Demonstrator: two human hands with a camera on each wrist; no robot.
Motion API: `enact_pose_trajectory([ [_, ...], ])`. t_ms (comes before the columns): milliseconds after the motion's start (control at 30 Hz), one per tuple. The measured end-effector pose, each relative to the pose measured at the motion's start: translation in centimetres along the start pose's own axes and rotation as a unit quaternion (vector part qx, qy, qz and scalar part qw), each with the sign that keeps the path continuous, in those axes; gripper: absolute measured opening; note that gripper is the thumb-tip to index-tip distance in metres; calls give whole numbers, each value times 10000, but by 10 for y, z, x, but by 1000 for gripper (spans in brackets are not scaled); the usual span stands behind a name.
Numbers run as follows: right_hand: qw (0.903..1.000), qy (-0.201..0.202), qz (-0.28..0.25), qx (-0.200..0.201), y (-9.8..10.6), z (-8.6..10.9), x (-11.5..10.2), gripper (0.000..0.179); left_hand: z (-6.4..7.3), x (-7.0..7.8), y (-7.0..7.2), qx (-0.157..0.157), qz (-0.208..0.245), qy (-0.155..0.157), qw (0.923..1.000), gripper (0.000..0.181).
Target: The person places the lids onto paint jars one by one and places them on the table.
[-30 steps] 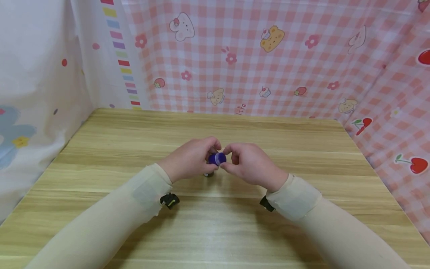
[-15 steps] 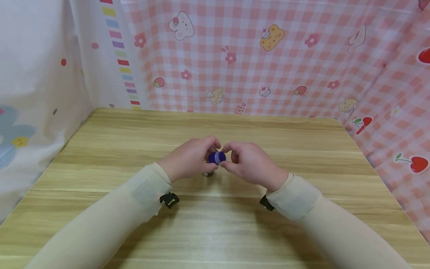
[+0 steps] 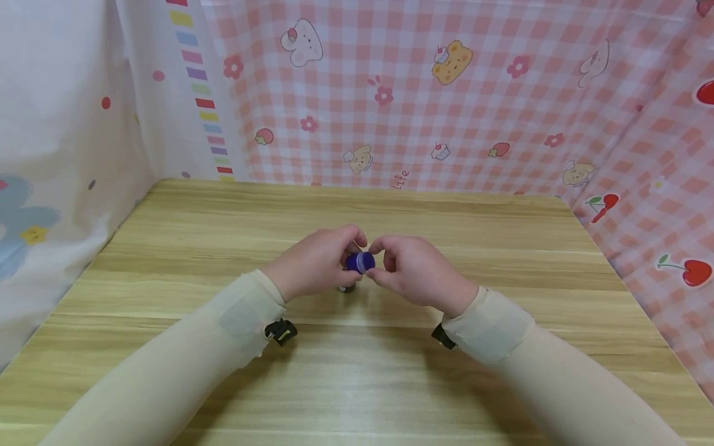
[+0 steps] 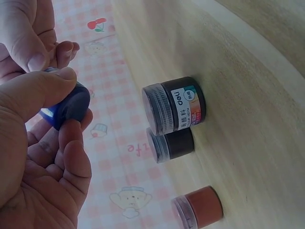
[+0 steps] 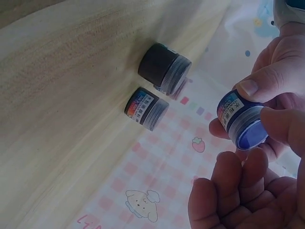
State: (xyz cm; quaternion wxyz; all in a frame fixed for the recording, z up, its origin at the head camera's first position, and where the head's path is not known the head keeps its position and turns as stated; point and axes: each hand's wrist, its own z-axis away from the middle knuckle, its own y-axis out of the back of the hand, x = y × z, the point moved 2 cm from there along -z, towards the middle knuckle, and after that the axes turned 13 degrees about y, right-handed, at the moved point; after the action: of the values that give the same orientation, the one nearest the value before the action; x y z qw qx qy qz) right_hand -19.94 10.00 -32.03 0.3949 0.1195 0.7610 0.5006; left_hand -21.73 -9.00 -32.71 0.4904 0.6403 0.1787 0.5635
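Note:
Between the two hands is a small blue paint jar (image 3: 360, 262), lying tilted on its side with its clear ridged lid (image 5: 249, 130) toward the right hand. My left hand (image 3: 315, 263) grips the jar's body with thumb and fingers; a printed label (image 5: 232, 108) shows beside its thumb in the right wrist view. My right hand (image 3: 417, 271) pinches the lid at its rim between thumb and index finger, the other fingers curled in. In the left wrist view the left thumb and fingers hide much of the jar.
On the wooden table (image 3: 357, 371) stand a dark labelled paint jar (image 4: 175, 106), another dark jar (image 4: 172, 145) beside it and a reddish-brown jar (image 4: 199, 207). In the head view the left hand mostly covers them. Patterned cloth (image 3: 390, 93) hangs behind the table and at both sides.

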Motion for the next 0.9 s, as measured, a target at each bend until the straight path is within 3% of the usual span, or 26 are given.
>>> enact_pose_trajectory([
  [733,9999,-76,-62,-42,-2,1,1,38,2,1,-2,2,-18,13,10000,43],
  [900,10000,21,23,-14,-3,1,2,32,1,0,-2,15,-13,9,10000,43],
])
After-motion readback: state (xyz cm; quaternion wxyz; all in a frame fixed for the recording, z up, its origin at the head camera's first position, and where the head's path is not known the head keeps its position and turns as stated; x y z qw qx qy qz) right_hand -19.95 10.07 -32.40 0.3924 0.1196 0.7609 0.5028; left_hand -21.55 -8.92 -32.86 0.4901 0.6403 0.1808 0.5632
